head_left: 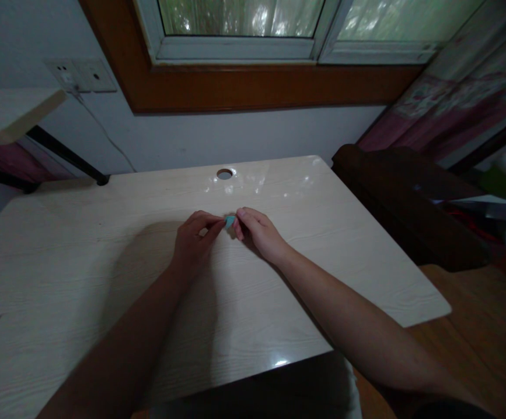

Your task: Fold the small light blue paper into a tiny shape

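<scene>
Turquoise, that's the piece [230,221], small and pinched between two hands over the desk [61,250], well in from the right edge and closer to the far edge than to the near one. Left hand [195,233] has it by the left end, thumb and forefinger pressed together at the tips, a small gap showing behind them. Right hand [259,230] comes in from the other side, thumb and fingertips closed on the right end, the other fingers curled. Whether the piece touches the desk or sits just above it, I can't tell. Just beyond, near the far edge, is the round hole [224,174]. Over at the far left corner a shelf [13,110] stands on black legs [70,154], and a cord [102,125] drops from the socket [97,75] towards the far edge. Curtain [453,99] hangs off past the far right corner.
</scene>
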Available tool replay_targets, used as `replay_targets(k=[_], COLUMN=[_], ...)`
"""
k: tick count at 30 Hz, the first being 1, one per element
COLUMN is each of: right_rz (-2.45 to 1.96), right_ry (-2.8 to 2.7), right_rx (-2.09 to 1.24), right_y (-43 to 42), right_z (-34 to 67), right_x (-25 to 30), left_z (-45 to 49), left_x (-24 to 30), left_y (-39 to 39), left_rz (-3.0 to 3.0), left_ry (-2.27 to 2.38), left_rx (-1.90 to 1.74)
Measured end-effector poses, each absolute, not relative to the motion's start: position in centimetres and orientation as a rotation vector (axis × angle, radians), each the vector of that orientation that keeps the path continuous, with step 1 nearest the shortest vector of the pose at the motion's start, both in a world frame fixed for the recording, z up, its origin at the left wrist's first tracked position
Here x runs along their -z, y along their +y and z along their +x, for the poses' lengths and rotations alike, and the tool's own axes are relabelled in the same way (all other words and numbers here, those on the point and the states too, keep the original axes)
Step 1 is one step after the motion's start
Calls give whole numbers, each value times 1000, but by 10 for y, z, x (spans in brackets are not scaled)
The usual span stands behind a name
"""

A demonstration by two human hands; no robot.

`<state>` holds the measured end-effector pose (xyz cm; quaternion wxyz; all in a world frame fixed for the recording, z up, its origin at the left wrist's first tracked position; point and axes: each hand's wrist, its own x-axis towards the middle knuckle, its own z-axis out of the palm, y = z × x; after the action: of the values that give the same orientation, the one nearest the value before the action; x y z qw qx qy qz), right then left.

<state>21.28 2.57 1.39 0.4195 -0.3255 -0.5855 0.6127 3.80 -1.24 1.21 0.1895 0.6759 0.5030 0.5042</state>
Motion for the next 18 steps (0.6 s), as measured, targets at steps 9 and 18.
replay_targets(k=[9, 18], right_rz=[-811, -865], right_ry=[-1443, -1439], right_rx=[-1460, -1421], right_y=[25, 27], right_z=[212, 213], right_x=[-12, -9], left_z=[36, 37], left_x=[-8, -7], left_y=[-12, -11], left_rz=[1819, 1741], left_ry=[1435, 1341], left_rx=[-1358, -1271])
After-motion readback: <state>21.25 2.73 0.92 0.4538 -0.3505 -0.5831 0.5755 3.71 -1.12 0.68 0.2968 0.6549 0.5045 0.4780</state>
